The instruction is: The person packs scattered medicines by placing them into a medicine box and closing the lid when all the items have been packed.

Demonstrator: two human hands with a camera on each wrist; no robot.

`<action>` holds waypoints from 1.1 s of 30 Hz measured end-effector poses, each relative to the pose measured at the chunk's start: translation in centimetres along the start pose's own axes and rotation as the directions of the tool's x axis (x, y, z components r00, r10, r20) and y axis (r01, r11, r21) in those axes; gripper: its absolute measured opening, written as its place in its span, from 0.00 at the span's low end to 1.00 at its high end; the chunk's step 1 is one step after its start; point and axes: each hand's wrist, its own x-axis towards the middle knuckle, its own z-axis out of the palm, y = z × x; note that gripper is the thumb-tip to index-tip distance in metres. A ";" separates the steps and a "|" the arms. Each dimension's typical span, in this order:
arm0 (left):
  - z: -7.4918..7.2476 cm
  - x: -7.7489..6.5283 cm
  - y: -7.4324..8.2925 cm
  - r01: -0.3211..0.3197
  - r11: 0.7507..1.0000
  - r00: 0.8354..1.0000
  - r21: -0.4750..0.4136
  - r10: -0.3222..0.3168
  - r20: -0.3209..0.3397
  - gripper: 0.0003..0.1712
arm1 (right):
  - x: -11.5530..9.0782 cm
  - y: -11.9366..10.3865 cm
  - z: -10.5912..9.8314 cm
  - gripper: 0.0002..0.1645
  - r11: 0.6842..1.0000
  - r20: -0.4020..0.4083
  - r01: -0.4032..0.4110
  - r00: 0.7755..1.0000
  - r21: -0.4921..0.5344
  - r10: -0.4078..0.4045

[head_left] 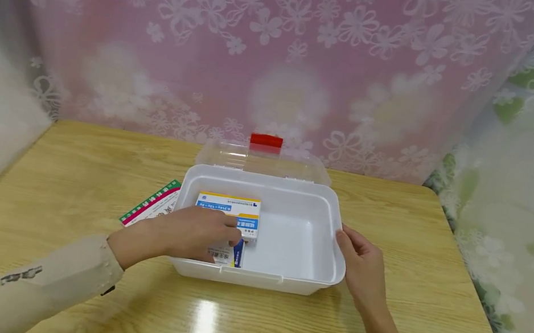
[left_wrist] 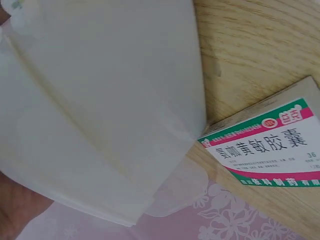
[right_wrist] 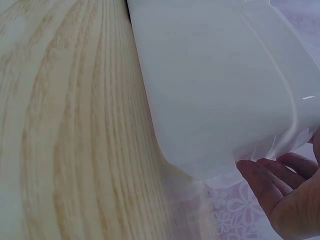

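A white plastic storage box (head_left: 288, 233) stands on the table with its clear lid (head_left: 227, 155) swung back. My right hand (head_left: 363, 264) grips its right end, thumb on the rim; in the right wrist view the fingers (right_wrist: 260, 180) lie against the outer wall. Inside, at the left, lies a white, blue and yellow medicine box (head_left: 248, 224). My left hand (head_left: 197, 231) reaches over the left rim, partly covering that box. Its thumb and curled fingers hold a smaller blue-and-white medicine box (head_left: 225, 255) near the front wall. Part of their contact is hidden.
Outside the left wall lies a green, white and pink capsule box (left_wrist: 270, 145), flat on the wooden table (head_left: 89, 174). A red latch (head_left: 267, 140) tops the raised lid. Floral curtains (head_left: 280, 76) hang behind and at both sides.
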 end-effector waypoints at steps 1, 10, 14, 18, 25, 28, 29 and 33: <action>0.0 0.1 0.0 -0.004 1.000 1.000 0.013 0.004 -0.002 0.21 | 0.0 0.0 -0.1 0.28 1.000 -0.003 0.002 1.000 0.000 -0.002; 0.4 0.1 -0.3 -0.012 0.999 0.999 0.044 0.013 -0.042 0.19 | 0.0 -0.1 -0.1 0.27 1.000 -0.005 0.006 1.000 0.014 -0.006; 0.0 -0.1 -0.3 0.007 1.000 0.999 0.013 -0.007 -0.041 0.17 | -0.1 -0.2 0.0 0.27 1.000 -0.017 0.003 1.000 -0.004 -0.003; -0.5 -0.7 -0.6 0.031 1.000 0.996 -0.001 -0.031 -0.082 0.16 | -0.1 -0.2 0.0 0.28 1.000 -0.018 0.007 1.000 -0.002 -0.007; -2.5 -3.4 -2.3 0.125 0.992 0.930 -0.029 -0.128 -0.344 0.21 | -0.1 -0.2 0.1 0.27 1.000 -0.013 0.009 1.000 0.015 -0.009; -3.4 -4.8 -3.6 0.191 0.981 0.882 -0.042 -0.190 -0.432 0.19 | -0.1 -0.2 0.2 0.27 1.000 -0.010 0.009 1.000 0.011 -0.008; -3.6 -5.2 -4.1 0.216 0.975 0.871 -0.052 -0.216 -0.442 0.19 | -0.1 -0.2 0.2 0.27 1.000 -0.009 0.006 1.000 0.008 -0.006; -3.7 -6.7 -5.7 0.313 0.946 0.834 -0.078 -0.313 -0.455 0.18 | -0.1 -0.2 0.2 0.28 1.000 -0.008 0.002 1.000 -0.002 -0.002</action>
